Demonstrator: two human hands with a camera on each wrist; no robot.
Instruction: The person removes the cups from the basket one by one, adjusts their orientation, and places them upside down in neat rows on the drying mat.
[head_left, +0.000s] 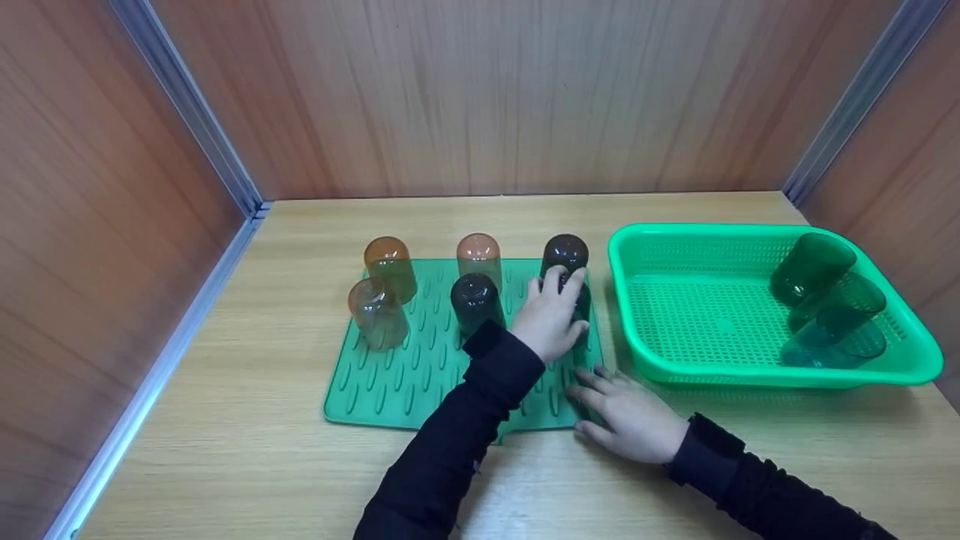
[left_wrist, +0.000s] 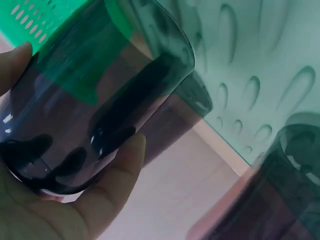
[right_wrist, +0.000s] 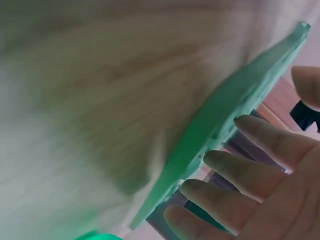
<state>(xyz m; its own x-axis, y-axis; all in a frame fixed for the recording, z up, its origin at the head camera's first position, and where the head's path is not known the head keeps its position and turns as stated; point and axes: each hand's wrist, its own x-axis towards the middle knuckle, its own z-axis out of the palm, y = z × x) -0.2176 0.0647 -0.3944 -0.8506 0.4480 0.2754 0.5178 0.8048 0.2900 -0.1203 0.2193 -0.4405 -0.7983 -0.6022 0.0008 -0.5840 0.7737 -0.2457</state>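
In the head view my left hand (head_left: 547, 322) grips an upside-down dark glass (head_left: 583, 306) at the right side of a green drying mat (head_left: 435, 382). The left wrist view shows the thumb and fingers round the dark glass (left_wrist: 75, 125), near its closed base. Another dark glass (head_left: 564, 253) stands just behind it, and one more dark glass (head_left: 476, 300) is left of the hand. At the mat's front right corner, my right hand (head_left: 634, 416) has its fingers spread and holds nothing. Its fingers (right_wrist: 240, 175) extend beside the mat's edge (right_wrist: 220, 110) in the right wrist view.
Upside down on the mat also stand an amber glass (head_left: 388, 262), a pale brownish glass (head_left: 379, 319) and a pinkish glass (head_left: 478, 253). A green basket (head_left: 637, 345) at the right contains greenish and bluish glasses (head_left: 814, 270) lying tilted. Wooden panels enclose the table's back and sides.
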